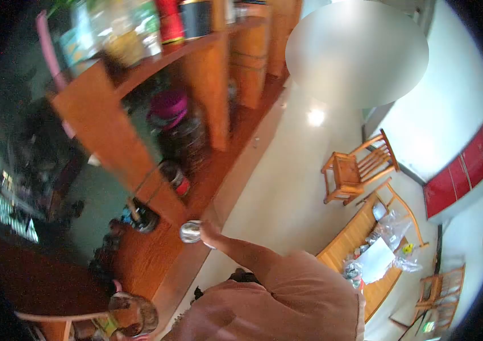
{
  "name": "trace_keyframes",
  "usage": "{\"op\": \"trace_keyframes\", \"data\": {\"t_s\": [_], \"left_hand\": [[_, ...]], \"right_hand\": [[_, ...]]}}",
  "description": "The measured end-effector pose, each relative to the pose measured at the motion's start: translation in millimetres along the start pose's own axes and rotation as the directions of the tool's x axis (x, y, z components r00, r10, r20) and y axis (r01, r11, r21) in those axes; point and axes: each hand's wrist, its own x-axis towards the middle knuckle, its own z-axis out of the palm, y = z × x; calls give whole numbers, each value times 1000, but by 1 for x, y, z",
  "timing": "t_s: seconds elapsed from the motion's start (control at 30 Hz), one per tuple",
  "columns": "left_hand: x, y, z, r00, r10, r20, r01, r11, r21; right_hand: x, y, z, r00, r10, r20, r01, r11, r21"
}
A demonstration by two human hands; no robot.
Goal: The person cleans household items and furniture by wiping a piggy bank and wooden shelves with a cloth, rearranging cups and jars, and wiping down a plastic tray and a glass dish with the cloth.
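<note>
My right arm reaches left across the view to the edge of the reddish-brown wooden cabinet. The fingers of my right hand [210,233] are closed round a small, shiny silvery round container [190,231], whose exact kind is blurred. It is at the front edge of the cabinet's wooden top [147,261]. Close by on that surface are a dark jar with a red label [177,181] and a dark container with a light handle-like stick [141,216]. My left hand is not in view.
Shelves on the left hold a large dark jar with a purple lid [168,108] and other blurred items. A glass jar [133,314] is at lower left. At right are a wooden chair [346,170], a table [338,236] with plastic bags and paper, and a red cabinet [460,173].
</note>
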Motion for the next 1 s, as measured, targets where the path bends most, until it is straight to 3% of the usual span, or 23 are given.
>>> {"op": "trace_keyframes", "data": {"t_s": [0.03,0.1,0.17,0.2,0.23,0.27,0.3,0.33,0.43,0.5,0.53,0.6,0.67,0.7,0.77,0.83,0.9,1.0], "left_hand": [[25,23,35,991,-81,104,94,989,-119],[72,44,93,927,-170,335,270,922,-279],[118,59,147,821,-186,540,411,850,-331],[138,65,173,758,-182,626,468,820,-328],[158,74,198,687,-178,704,523,794,-310],[175,80,222,621,-168,766,562,776,-286],[192,88,245,554,-164,817,596,762,-252],[207,93,267,490,-155,858,620,754,-218],[247,111,336,333,-145,932,663,739,-122],[262,138,386,294,-116,949,655,748,-111],[267,155,411,287,-99,953,648,752,-117],[282,184,467,309,-37,950,626,760,-175],[304,211,521,215,-71,974,594,801,-73],[314,233,551,236,-49,971,595,797,-104],[327,272,606,281,-255,925,459,882,104],[354,294,661,198,-188,962,392,915,99],[362,343,711,219,-194,956,340,934,112],[388,367,795,93,-134,987,370,925,90]], "right_hand": [[-12,-1,-52,991,113,68,-113,994,-6],[-24,48,-106,997,80,5,-79,994,-70],[-25,137,-106,998,-43,54,57,955,-291],[-18,169,-114,976,14,218,81,905,-419],[-28,165,-134,956,286,58,-261,926,-273],[-38,159,-152,833,551,-41,-553,831,-64],[-36,184,-149,824,564,-57,-566,824,-34],[-33,222,-131,878,460,-131,-472,877,-86],[-28,310,-108,954,249,-165,-277,945,-174],[-30,299,-147,943,303,-136,-310,950,-34],[-43,251,-198,879,462,-118,-446,884,142],[-37,243,-250,811,585,-1,-578,803,144],[-32,305,-260,852,522,35,-523,852,11],[-35,333,-266,833,552,15,-552,833,-35],[-56,383,-283,764,645,-24,-643,758,-112],[-87,419,-302,709,703,-56,-694,681,-234],[-119,442,-319,672,733,-106,-714,601,-360],[-156,468,-335,361,929,-78,-923,368,109]]}}
